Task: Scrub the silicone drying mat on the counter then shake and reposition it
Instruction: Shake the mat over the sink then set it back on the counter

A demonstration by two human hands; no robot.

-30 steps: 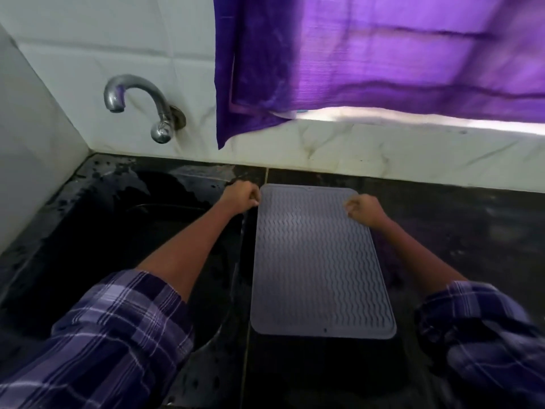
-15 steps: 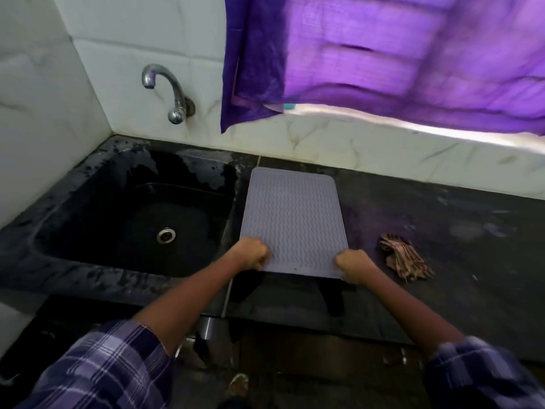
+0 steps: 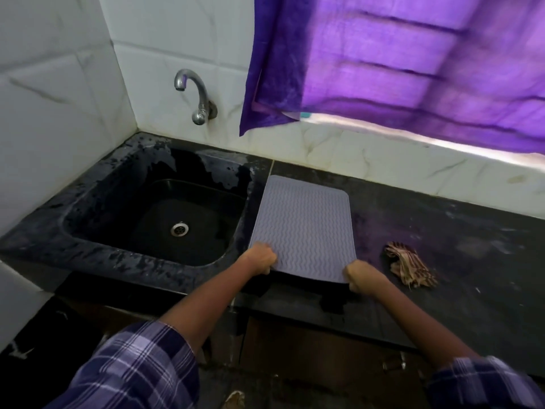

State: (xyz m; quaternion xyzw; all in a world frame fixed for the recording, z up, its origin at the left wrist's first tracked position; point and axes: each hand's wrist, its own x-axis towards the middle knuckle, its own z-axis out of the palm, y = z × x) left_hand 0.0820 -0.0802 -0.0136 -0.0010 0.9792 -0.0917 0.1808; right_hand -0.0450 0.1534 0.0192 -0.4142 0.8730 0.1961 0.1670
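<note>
Ribbed matt mat, shiny metal tap

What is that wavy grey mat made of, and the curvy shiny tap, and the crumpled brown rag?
The wavy grey mat looks like matte silicone or soft rubber: moulded zigzag ridges, rounded corners, no shine. The curvy shiny tap looks like polished metal, since it glints silver. The crumpled brown rag seems to be woven cloth, probably cotton: it lies in soft folds with stripes and frayed edges.

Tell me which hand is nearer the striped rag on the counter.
Right. The right hand grips the mat's near corner just beside the rag; the left hand holds the opposite near corner, by the sink.
</note>
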